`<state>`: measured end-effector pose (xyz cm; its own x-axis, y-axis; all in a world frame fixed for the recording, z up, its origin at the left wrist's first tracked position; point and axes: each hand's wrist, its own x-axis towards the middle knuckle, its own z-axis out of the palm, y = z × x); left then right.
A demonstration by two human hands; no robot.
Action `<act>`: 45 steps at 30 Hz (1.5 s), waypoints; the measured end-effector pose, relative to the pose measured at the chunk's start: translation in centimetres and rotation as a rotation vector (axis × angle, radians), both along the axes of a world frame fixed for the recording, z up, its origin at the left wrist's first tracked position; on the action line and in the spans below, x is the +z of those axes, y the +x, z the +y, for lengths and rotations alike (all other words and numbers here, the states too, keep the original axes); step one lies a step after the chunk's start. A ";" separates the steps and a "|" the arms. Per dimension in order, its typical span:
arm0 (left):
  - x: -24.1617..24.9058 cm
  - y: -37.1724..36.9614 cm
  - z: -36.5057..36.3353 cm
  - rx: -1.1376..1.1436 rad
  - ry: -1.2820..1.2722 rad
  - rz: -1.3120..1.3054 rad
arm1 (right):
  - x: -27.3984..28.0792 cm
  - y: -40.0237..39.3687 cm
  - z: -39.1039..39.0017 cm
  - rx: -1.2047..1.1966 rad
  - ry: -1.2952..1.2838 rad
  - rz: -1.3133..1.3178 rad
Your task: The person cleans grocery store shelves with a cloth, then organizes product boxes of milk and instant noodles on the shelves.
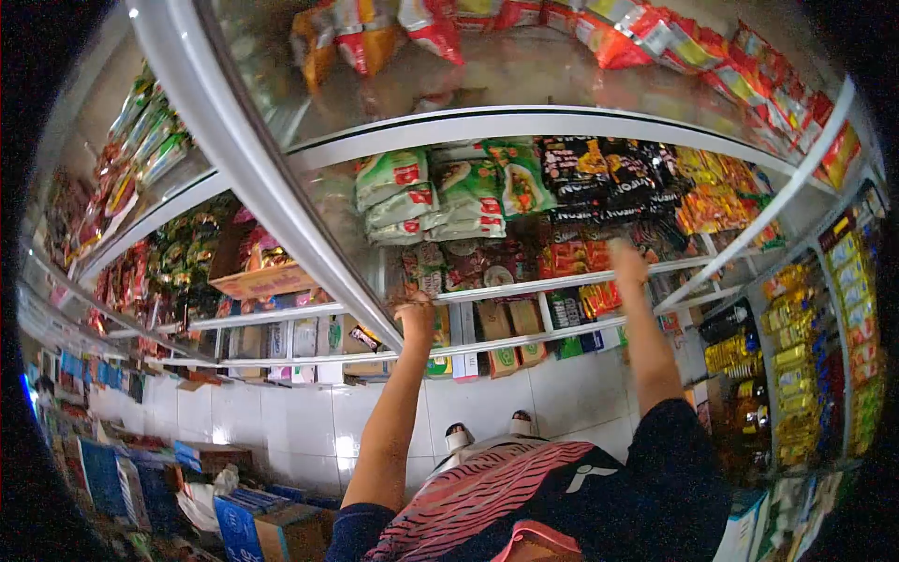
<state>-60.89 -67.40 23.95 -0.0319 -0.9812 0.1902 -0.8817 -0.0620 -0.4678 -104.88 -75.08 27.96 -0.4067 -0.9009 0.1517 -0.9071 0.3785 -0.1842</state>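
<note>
My left hand (415,312) is at the front rail (506,291) of the lower shelf, beside the slanting metal post (281,201). Its fingers look curled, but what they grip, if anything, is hard to make out. My right hand (629,267) reaches over the same rail farther right, close to the red packets (573,258). Blur hides whether its fingers are closed. Behind the hands lie stacked green-and-white packets (395,183), black packets (618,183) and orange-yellow packets (716,192).
A glass shelf edge (524,122) spans above, with red and yellow bags (655,42) on it. Boxes (506,339) stand on the bottom level. Yellow pouches (796,361) fill the right rack. Cartons (281,529) sit on the tiled floor (281,421) at lower left.
</note>
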 end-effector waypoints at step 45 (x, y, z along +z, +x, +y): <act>34.9 7.9 -0.5 -0.531 -1.198 0.471 | 37.3 32.7 2.4 1.513 -0.611 -0.263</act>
